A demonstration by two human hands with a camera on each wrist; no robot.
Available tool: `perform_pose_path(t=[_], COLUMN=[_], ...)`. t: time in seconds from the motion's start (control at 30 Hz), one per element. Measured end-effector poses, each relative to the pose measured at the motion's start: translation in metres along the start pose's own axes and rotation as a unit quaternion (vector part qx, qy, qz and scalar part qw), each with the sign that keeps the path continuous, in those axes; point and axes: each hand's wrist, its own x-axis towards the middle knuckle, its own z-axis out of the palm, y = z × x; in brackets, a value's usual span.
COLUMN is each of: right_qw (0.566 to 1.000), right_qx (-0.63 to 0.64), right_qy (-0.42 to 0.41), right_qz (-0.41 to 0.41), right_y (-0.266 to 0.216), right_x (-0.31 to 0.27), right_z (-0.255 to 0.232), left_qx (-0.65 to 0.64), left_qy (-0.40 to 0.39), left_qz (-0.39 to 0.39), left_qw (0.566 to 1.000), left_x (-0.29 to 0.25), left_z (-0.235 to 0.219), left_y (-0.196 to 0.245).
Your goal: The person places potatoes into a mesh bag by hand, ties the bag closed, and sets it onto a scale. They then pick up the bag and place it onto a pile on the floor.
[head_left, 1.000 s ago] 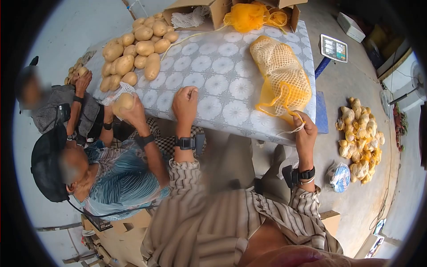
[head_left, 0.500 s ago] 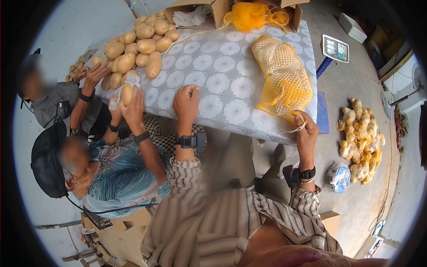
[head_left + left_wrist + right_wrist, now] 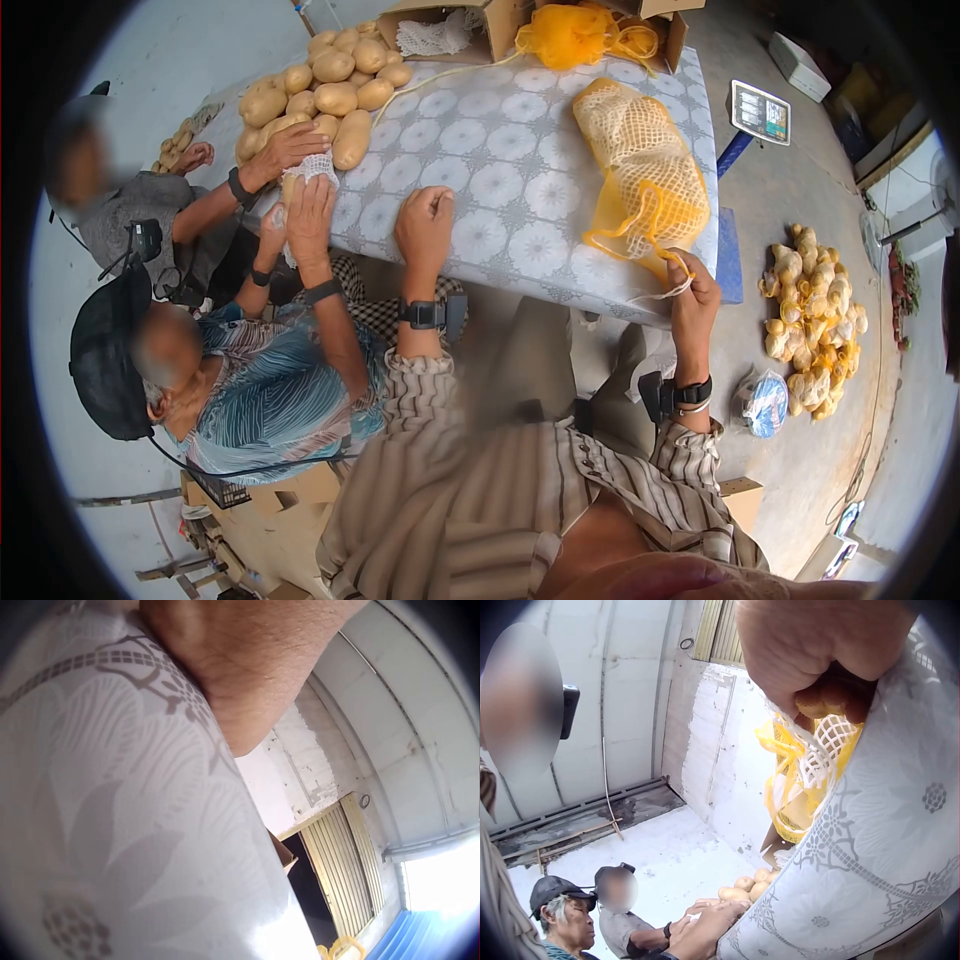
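Observation:
A yellow net bag (image 3: 640,165) with white foam netting inside lies on the right part of the patterned table (image 3: 480,180). At its lower end my right hand (image 3: 693,300) pinches the yellow and white drawstring. In the right wrist view, that hand (image 3: 817,645) is close above the yellow mesh (image 3: 780,750), its fingertips partly hidden. My left hand (image 3: 425,228) rests on the table's near edge with fingers curled, touching nothing but the cloth. The left wrist view shows part of this hand (image 3: 240,667) against the tablecloth (image 3: 127,810).
Potatoes (image 3: 335,95) are heaped at the back left, with two people beside them. Boxes (image 3: 500,30) and orange netting (image 3: 565,35) stand at the back. Right of the table are a scale (image 3: 760,112) and a pile of bagged potatoes (image 3: 812,310) on the floor.
Both my hands keep their pose while the view shifts slightly. The neighbour in blue has brought a potato and foam net upright between both hands; the farther person's hand has reached to the heap.

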Motion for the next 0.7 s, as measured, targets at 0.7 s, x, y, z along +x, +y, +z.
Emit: perform_pose_path(t=[0.7], right_qw=[1.0], right_qx=[-0.023], right_qy=[0.008], right_qz=[-0.01], right_y=[0.008], right_x=[0.002], right_z=[0.001], left_qx=[-0.05], left_qy=[-0.034], left_qz=[0.017], left_qw=[0.998], left_x=[0.001], left_z=[-0.007], left_y=[-0.007])
